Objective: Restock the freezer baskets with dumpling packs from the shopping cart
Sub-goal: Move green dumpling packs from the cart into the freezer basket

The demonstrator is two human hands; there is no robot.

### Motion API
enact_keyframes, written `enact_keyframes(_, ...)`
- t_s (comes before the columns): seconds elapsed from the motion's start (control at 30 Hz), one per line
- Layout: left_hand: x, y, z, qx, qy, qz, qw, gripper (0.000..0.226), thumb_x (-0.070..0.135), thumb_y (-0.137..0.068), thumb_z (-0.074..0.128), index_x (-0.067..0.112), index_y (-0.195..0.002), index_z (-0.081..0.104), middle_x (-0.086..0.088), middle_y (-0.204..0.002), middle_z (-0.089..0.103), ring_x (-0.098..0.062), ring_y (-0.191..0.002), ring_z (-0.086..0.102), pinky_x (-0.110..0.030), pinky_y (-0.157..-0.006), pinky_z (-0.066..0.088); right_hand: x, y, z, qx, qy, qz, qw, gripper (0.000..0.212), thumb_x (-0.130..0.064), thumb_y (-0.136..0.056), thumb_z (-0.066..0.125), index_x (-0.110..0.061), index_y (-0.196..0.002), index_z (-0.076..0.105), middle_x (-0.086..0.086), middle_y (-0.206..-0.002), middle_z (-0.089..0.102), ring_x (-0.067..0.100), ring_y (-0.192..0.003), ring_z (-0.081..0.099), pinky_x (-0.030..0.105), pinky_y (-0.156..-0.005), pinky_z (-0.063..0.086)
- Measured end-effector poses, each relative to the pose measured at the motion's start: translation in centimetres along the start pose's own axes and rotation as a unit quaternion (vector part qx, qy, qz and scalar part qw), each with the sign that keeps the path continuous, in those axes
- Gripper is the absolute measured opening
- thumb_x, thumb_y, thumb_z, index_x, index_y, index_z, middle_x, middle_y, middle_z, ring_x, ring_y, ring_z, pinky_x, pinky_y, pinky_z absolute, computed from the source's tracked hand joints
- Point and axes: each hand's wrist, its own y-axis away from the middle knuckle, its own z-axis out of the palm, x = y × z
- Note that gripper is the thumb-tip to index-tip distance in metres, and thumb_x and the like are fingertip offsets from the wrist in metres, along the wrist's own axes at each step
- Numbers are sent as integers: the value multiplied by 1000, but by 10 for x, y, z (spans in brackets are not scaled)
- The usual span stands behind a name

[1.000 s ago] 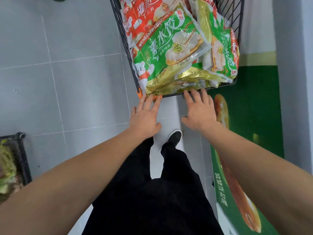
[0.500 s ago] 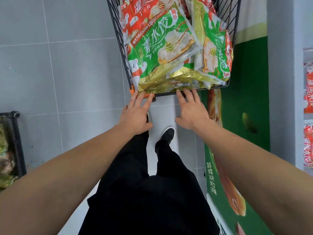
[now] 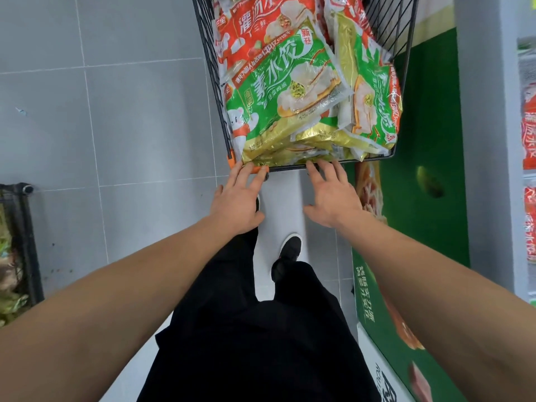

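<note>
Both hands sit at the near rim of the shopping cart as they did half a second ago, while the cart has slid slightly right across the view and more of the freezer edge now shows. Dumpling packs fill the cart in a loose heap: a green pack lies on top at the near left, red packs lie behind it, and further green packs stand on edge along the right side. The left hand is spread flat, fingertips touching the rim beside an orange corner clip. The right hand is likewise spread, fingertips on the rim further right. Neither hand grips a pack. Red packs show in the freezer at the far right. Grey floor tiles lie to the left of the cart, with a black wire rack at the left edge.
</note>
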Motion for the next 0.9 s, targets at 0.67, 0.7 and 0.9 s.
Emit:
enact_keyframes(0.67,42,112,85,-9,42,-62,997,102,51,-81,64,32,-158,-1,2,-166,-7,-22,-152,-17,-64,-115,24,8,103,110,-21,-6,-10,1000,107,-53,-85,61,-28,-156,-15,-4,-163,-19,26,-149,-23,52,-120,15)
enact_keyframes(0.7,42,116,88,-13,40,-60,997,102,51,-82,63,32,-158,-1,3,-166,-8,-22,-152,-18,-64,-116,23,7,107,115,-20,-6,-6,1000,107,-53,-85,61,-28,-156,-15,-5,-163,-20,26,-149,-24,52,-120,14)
enact_keyframes(0.9,38,141,107,-31,26,-39,998,101,50,-85,62,32,-158,-6,4,-166,-13,-22,-151,-21,-64,-117,20,-1,131,135,-23,-8,11,1000,108,-46,-84,64,-27,-156,-14,-5,-164,-19,26,-149,-23,50,-121,13)
